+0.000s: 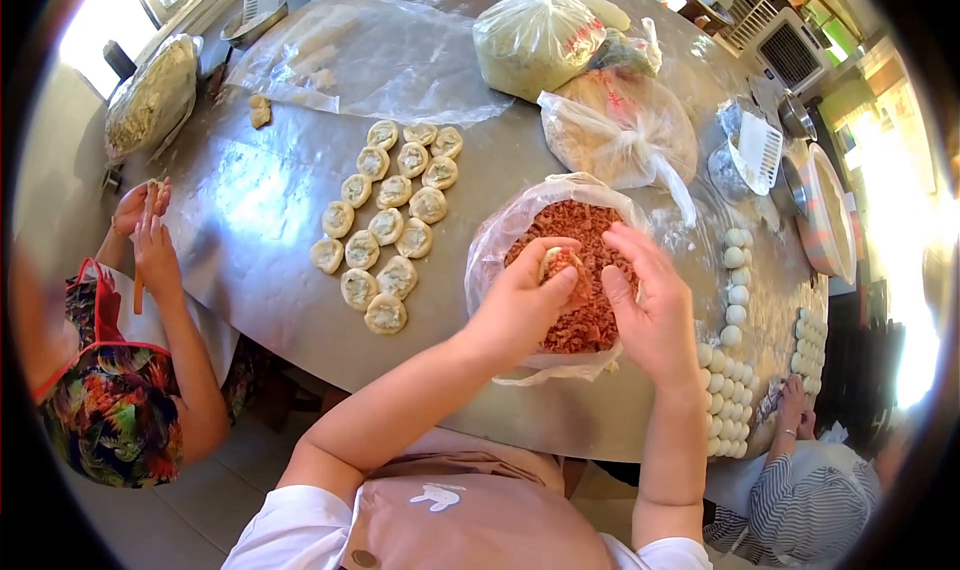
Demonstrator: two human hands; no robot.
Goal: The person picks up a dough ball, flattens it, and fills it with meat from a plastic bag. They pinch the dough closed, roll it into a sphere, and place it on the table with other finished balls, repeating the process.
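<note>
A plastic-lined container of crumbly red filling (pixel 577 315) stands right in front of me. Over its left side, my left hand (pixel 528 295) is closed around a small piece of dough (pixel 557 260) with some red filling on it. My right hand (pixel 650 295) hovers above the filling's right side, fingers apart and nothing visible in them. To the left, several round filled dough pieces (pixel 386 226) lie in slanting rows on the metal table (pixel 270 260), their pale centres showing.
Knotted plastic bags (pixel 625 135) and a clear plastic sheet (pixel 360 55) lie farther back. White dough balls (pixel 728 400) line the right side. One co-worker's hands (pixel 150 230) hold a thin stick at left; another person (pixel 800 490) works at lower right.
</note>
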